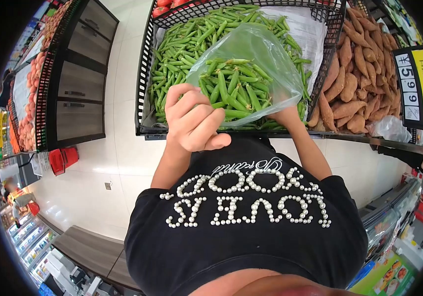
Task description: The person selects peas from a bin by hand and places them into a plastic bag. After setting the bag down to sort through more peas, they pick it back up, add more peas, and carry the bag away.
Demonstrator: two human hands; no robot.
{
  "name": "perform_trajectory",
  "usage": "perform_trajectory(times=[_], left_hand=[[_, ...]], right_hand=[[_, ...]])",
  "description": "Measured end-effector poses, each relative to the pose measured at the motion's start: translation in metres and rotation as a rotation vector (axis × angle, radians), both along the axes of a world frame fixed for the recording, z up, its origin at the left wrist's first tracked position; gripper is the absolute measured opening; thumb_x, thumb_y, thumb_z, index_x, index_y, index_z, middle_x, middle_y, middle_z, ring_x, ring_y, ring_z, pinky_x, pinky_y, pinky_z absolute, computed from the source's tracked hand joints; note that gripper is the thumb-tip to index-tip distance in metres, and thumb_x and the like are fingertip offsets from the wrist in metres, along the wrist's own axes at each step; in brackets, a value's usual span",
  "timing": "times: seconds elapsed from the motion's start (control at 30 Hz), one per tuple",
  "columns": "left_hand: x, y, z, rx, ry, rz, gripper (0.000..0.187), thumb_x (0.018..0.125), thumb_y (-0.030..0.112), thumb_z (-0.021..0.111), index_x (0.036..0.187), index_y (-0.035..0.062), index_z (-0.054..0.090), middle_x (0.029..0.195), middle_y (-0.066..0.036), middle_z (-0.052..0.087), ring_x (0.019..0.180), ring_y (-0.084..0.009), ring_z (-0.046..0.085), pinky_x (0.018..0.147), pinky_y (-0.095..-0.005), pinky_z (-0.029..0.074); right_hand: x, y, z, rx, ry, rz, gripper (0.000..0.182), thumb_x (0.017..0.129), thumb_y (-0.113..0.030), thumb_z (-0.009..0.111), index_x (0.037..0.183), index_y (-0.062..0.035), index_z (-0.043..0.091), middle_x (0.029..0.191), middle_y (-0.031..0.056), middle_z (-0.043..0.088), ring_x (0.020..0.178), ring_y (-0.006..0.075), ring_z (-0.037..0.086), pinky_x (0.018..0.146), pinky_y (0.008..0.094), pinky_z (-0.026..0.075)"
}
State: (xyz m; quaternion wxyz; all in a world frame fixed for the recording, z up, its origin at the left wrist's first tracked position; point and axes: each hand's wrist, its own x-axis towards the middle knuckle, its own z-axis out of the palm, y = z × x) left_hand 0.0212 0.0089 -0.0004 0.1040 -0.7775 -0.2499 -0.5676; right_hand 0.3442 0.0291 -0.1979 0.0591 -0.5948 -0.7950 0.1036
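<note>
A clear plastic bag (pixel 278 59) filled with green pea pods (pixel 236 89) is held over the near part of a black crate (pixel 143 93) of loose pods (pixel 181 44). My left hand (pixel 194 118) is closed at the bag's left edge, fingers curled and thumb pointing right. At the bag's lower right is my right hand (pixel 285 111), partly covered by the see-through plastic. Its fingers are hidden behind the film and the pods, so I cannot tell how they are bent.
Sweet potatoes (pixel 357 74) fill the bin on the right, by a yellow price sign (pixel 421 89). Red tomatoes (pixel 161 10) sit beyond the crate. At left stands a dark cabinet (pixel 80 98) with produce on top, a red basket (pixel 63 160) near it. Another person (pixel 21 200) is far left.
</note>
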Motion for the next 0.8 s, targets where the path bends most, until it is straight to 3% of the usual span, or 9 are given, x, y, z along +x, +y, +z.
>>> perform_trajectory(times=[0.2, 0.23, 0.33, 0.37, 0.47, 0.5, 0.63, 0.7, 0.8], left_hand=[[-0.004, 0.000, 0.002, 0.014, 0.002, 0.008, 0.050, 0.093, 0.048, 0.055, 0.068, 0.0045, 0.060, 0.058, -0.001, 0.048, 0.057, -0.0201, 0.052, 0.067, -0.0390, 0.046], [-0.004, 0.001, 0.001, 0.013, 0.000, 0.007, 0.050, 0.093, 0.048, 0.055, 0.068, 0.0046, 0.061, 0.058, -0.001, 0.048, 0.057, -0.0202, 0.051, 0.066, -0.0389, 0.046], [-0.004, -0.001, 0.003, -0.012, 0.018, 0.005, 0.056, 0.097, 0.048, 0.048, 0.068, 0.0021, 0.062, 0.057, -0.002, 0.049, 0.055, -0.0205, 0.052, 0.066, -0.0401, 0.047], [-0.003, -0.001, 0.004, -0.022, 0.028, 0.005, 0.059, 0.100, 0.048, 0.045, 0.068, 0.0008, 0.062, 0.056, -0.003, 0.050, 0.053, -0.0207, 0.053, 0.066, -0.0408, 0.048], [-0.003, 0.002, 0.006, -0.023, 0.021, -0.007, 0.059, 0.100, 0.048, 0.044, 0.068, 0.0008, 0.062, 0.056, -0.003, 0.050, 0.054, -0.0208, 0.053, 0.065, -0.0406, 0.047], [-0.003, 0.003, 0.006, -0.019, 0.016, -0.009, 0.060, 0.100, 0.048, 0.044, 0.068, 0.0008, 0.062, 0.056, -0.003, 0.050, 0.054, -0.0209, 0.053, 0.065, -0.0406, 0.047], [-0.004, 0.009, 0.002, 0.008, -0.011, -0.030, 0.055, 0.095, 0.049, 0.049, 0.068, 0.0031, 0.061, 0.058, -0.002, 0.048, 0.056, -0.0212, 0.051, 0.066, -0.0396, 0.046], [-0.003, 0.010, 0.001, 0.012, -0.014, -0.038, 0.053, 0.093, 0.050, 0.052, 0.069, 0.0042, 0.060, 0.059, -0.002, 0.046, 0.057, -0.0214, 0.051, 0.066, -0.0392, 0.045], [0.001, 0.010, 0.000, 0.007, 0.002, -0.035, 0.053, 0.094, 0.050, 0.051, 0.069, 0.0042, 0.060, 0.059, -0.002, 0.046, 0.058, -0.0217, 0.051, 0.067, -0.0395, 0.045]], right_hand=[[-0.003, 0.006, -0.003, 0.246, 0.164, -0.029, 0.057, 0.071, -0.030, 0.079, 0.121, -0.0102, 0.061, 0.113, 0.0179, 0.065, 0.109, 0.0352, 0.061, 0.086, 0.0433, 0.052], [0.003, 0.009, -0.007, 0.252, 0.302, -0.101, 0.051, 0.073, -0.024, 0.078, 0.119, -0.0088, 0.062, 0.109, 0.0185, 0.066, 0.104, 0.0389, 0.062, 0.084, 0.0436, 0.052], [0.023, 0.036, -0.003, 0.464, 0.294, -0.043, 0.048, 0.073, -0.019, 0.077, 0.118, -0.0052, 0.063, 0.105, 0.0189, 0.066, 0.097, 0.0406, 0.062, 0.083, 0.0419, 0.051], [0.025, 0.044, -0.010, 0.493, 0.446, -0.200, 0.037, 0.078, -0.012, 0.076, 0.111, -0.0030, 0.064, 0.100, 0.0152, 0.067, 0.090, 0.0308, 0.064, 0.079, 0.0360, 0.050], [0.003, 0.060, 0.063, 0.086, 1.027, -0.588, 0.027, 0.082, -0.006, 0.074, 0.107, -0.0033, 0.063, 0.094, 0.0089, 0.064, 0.087, 0.0182, 0.062, 0.073, 0.0308, 0.048], [-0.001, 0.067, 0.073, 0.110, 1.281, -0.533, 0.022, 0.086, -0.001, 0.071, 0.106, -0.0040, 0.061, 0.090, 0.0038, 0.060, 0.084, 0.0127, 0.060, 0.067, 0.0269, 0.048], [-0.021, 0.071, 0.175, 0.054, 1.725, -0.291, 0.026, 0.087, 0.001, 0.069, 0.110, -0.0016, 0.057, 0.092, 0.0079, 0.063, 0.083, 0.0143, 0.063, 0.069, 0.0275, 0.054], [-0.032, 0.073, 0.216, 0.240, 1.707, -0.067, 0.031, 0.086, 0.001, 0.069, 0.114, -0.0017, 0.057, 0.099, 0.0116, 0.066, 0.082, 0.0146, 0.065, 0.070, 0.0288, 0.056], [-0.059, 0.064, 0.270, 0.236, 1.553, 0.168, 0.030, 0.085, 0.000, 0.071, 0.113, -0.0018, 0.059, 0.100, 0.0097, 0.069, 0.080, 0.0151, 0.067, 0.071, 0.0281, 0.057]])
